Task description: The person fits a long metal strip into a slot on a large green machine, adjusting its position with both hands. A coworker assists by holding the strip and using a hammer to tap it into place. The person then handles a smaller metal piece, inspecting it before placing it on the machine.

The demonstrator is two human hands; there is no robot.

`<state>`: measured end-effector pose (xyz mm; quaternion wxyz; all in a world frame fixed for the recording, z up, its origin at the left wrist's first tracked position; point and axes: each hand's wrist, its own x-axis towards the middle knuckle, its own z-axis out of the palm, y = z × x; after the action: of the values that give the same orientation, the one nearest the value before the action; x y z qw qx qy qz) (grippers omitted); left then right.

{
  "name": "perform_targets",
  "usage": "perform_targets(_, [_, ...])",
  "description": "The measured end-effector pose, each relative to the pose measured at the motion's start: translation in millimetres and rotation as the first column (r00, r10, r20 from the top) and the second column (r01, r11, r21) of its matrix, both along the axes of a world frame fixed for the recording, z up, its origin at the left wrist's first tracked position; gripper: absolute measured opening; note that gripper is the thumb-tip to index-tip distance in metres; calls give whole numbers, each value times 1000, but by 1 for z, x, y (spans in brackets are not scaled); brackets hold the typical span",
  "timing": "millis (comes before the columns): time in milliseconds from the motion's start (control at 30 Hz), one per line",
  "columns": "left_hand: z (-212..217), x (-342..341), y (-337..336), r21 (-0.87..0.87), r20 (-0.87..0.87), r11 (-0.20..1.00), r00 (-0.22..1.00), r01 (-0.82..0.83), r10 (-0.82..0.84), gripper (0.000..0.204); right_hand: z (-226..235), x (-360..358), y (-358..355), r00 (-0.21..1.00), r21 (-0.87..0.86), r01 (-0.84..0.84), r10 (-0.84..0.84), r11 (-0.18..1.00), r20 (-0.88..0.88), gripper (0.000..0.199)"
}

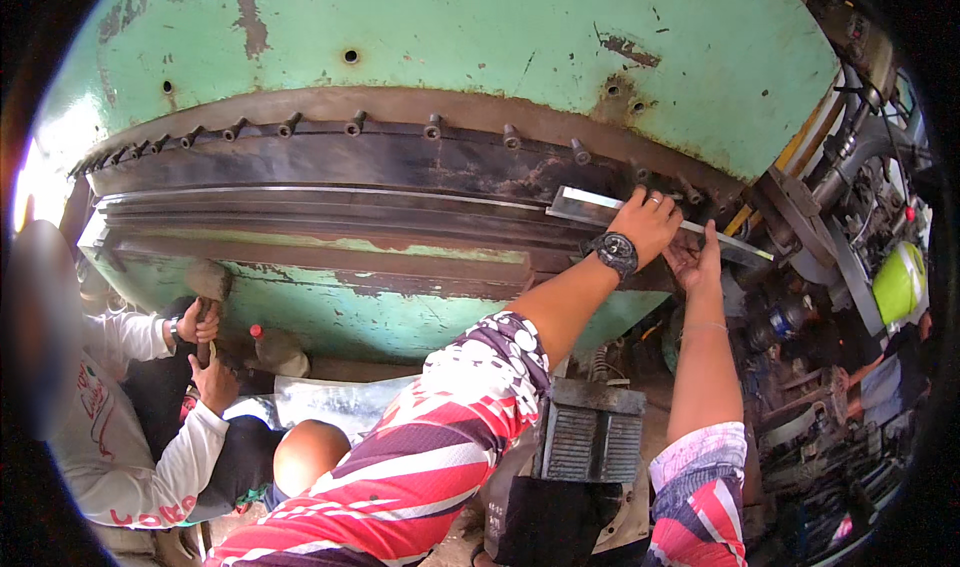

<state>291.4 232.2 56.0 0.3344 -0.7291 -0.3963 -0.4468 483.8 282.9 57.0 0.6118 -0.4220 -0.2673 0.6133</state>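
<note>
A long, narrow strip of shiny sheet metal (585, 205) lies at a slant across the right end of a green machine's dark bending jaws (350, 207). From above, my left hand (648, 221), with a black watch at the wrist, grips the strip near its middle. My right hand (697, 259) holds it from below a little farther right, thumb up against the edge. The strip's left end sits close to the jaws; whether it touches them cannot be made out. Its right end sticks out past the machine.
At the left, another person in a white top holds a mallet (209, 282) with both hands. A clear bottle with a red cap (278, 351) stands below the machine. Bolts (433, 127) line the upper beam. A grey ribbed metal box (592, 432) is between my arms; clutter fills the right.
</note>
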Motion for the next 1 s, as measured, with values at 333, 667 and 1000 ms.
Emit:
perform_targets(333, [-11, 15, 6, -89, -13, 995, 999, -54, 53, 46, 8, 17, 16, 998, 47, -25, 22, 999, 50, 98])
perform_targets(667, [-14, 23, 11, -75, 27, 997, 999, -26, 28, 46, 4, 32, 27, 999, 61, -32, 34, 998, -34, 88])
perform_targets(1000, [-21, 31, 11, -73, 32, 996, 998, -48, 50, 46, -2, 33, 26, 994, 105, -16, 27, 994, -105, 92])
